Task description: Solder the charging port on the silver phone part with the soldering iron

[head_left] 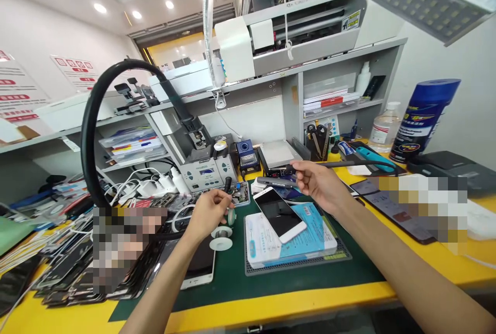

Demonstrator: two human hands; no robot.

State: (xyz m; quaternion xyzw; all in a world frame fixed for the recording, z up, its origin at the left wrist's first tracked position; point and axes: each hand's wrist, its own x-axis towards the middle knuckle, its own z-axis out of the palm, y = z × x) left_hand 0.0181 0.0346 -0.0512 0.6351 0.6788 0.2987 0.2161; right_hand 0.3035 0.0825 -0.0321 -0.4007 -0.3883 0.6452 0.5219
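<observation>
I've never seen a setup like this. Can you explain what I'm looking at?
There's no robot here: these are a person's bare hands, seen by a camera worn on their head, looking forward and down.

The right hand holds a black corded item. The left hand is just above a white spool; whether it grips anything is hard to tell.

On the yellow table lies a green mat. A white phone rests on a blue-and-white packet. Dark phone parts are piled at left.

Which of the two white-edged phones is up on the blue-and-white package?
The phone slanting across the package, nearer the right hand; the other phone lies on the green mat, partly hidden by the left forearm.
</observation>
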